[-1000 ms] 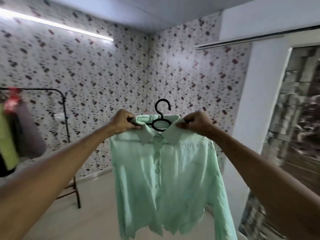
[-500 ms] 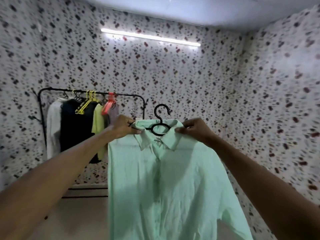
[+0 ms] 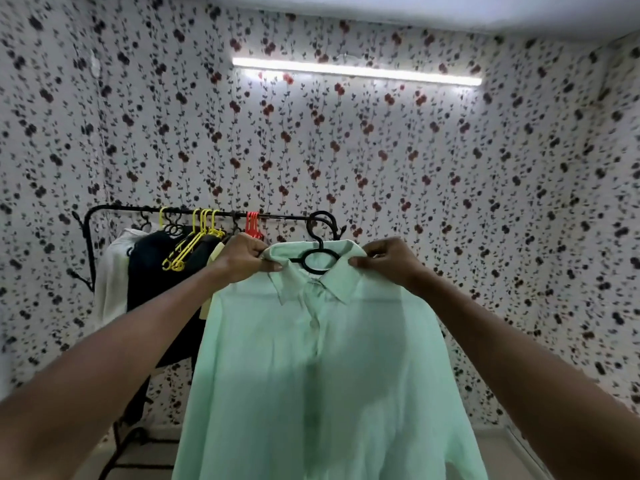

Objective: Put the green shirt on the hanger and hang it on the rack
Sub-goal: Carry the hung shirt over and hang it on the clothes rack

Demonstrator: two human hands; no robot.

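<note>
Head view: left hand (image 3: 242,258) and right hand (image 3: 388,263) pinch the thin, smooth green shirt (image 3: 322,368) at its collar, draped on a black ring-necked hanger (image 3: 317,252) before the black tubular rack (image 3: 114,211)

Shirt (image 3: 322,358) on hanger (image 3: 317,258), held up in front of rack (image 3: 194,213).

Left hand (image 3: 242,258) grips the collar's left end, right hand (image 3: 384,263) its right end; hanger hook rises between them. Rack stands behind and left, against the wall (image 3: 381,161); garments (image 3: 152,271) and spare hangers (image 3: 194,244) hang on its left part.
</note>
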